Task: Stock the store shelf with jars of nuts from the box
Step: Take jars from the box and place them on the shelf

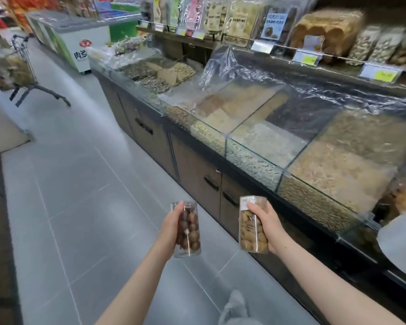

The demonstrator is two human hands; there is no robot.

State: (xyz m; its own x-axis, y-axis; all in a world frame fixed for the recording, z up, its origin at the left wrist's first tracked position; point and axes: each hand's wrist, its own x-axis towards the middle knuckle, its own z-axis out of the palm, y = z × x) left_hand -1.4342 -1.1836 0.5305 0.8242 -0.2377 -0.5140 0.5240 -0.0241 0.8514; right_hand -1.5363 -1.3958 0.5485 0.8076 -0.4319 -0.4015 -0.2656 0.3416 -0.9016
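Grey tiled floor (85, 207) runs down a store aisle, with a long counter of glass-fronted bulk bins (279, 160) on the right, brown cabinet doors (197, 174) below them, clear plastic sheeting (256, 73) draped over the bins. Upper shelf (338, 56) behind the bins carries bagged and boxed dry goods with yellow price tags (382, 75). Shopping cart (24, 64) far left, white chest freezer (75, 38) at the back.

Both forearms reach forward from the bottom of the view, out over the floor just in front of the cabinets.

Left hand (171, 227): palm turned inward, fingers wrapped round the left side of a clear jar of dark round nuts (189, 231), thumb up near the top rim. Jar is near upright, slightly tilted, held in the air above the floor.

Right hand (266, 227): gripping a clear jar of light tan nuts (252, 225) from its right side, thumb across the front near the top, fingers curled behind. Jar is upright, held at about the height of the cabinet handles, near the counter front but not touching it.

The two jars are apart, side by side. Neither is on the shelf. Box not in view. Grey trouser leg (234, 308) shows at the bottom between the arms.
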